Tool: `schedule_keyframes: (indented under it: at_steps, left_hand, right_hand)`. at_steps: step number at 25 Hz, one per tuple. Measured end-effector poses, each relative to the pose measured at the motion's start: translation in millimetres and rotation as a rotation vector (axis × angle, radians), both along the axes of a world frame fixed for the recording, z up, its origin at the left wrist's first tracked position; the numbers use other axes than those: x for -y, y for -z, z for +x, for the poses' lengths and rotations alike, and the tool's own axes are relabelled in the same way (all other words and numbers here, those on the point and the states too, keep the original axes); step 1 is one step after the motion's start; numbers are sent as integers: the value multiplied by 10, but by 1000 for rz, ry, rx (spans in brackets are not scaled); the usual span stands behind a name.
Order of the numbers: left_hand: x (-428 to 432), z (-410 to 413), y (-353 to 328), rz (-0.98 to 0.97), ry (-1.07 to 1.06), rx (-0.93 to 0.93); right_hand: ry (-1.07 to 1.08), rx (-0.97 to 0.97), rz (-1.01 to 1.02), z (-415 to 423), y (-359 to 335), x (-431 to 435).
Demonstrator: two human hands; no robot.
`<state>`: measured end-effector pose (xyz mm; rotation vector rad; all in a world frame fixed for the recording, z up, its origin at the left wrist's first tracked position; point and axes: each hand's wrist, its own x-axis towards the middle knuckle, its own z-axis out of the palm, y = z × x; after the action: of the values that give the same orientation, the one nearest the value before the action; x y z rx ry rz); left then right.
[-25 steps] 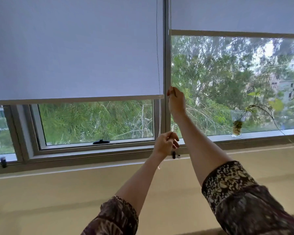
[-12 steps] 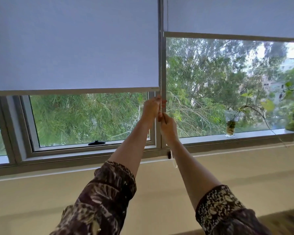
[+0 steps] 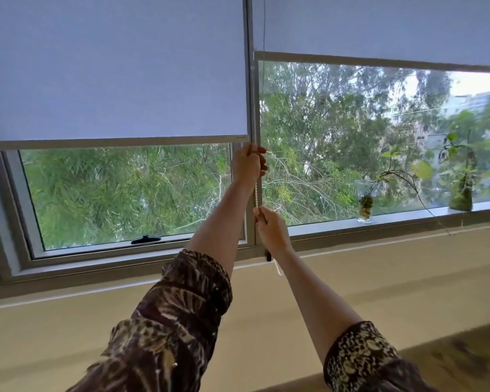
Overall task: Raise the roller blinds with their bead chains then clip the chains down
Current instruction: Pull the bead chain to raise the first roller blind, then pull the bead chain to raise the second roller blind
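While the left hand [image 3: 246,162] pinches the bead chain [image 3: 256,190] at the left blind [image 3: 113,69] bottom rail, right hand [image 3: 272,227] fingers pinch it at 6 o'clock below. Chain runs taut between them along the mullion [image 3: 249,80]. Right blind [image 3: 379,26] sits higher.

I see both forearms bare below elbow. Left arm wears loose dark-brown fabric sleeve with cream leaf print [image 3: 178,315], cuff bunched in folds at elbow. Right arm wears dark-brown fabric sleeve with finer cream speckled floral print [image 3: 362,355], cuff band snug. No rings or watch visible.
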<state>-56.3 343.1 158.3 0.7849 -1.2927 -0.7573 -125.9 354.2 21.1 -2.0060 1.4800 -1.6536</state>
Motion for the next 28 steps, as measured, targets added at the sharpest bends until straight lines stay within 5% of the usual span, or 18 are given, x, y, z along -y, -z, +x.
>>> schedule_keyframes:
  at_steps: [8, 21, 28]
  left_hand:
    - [48, 111, 744, 9, -193, 167]
    - [-113, -155, 1872, 126, -102, 310]
    - [-51, -56, 1698, 254, 133, 389]
  right_hand:
    - [-250, 124, 426, -253, 106, 106]
    - [-132, 413, 25, 48, -1476, 285]
    - [-41, 389, -141, 38, -1430, 329]
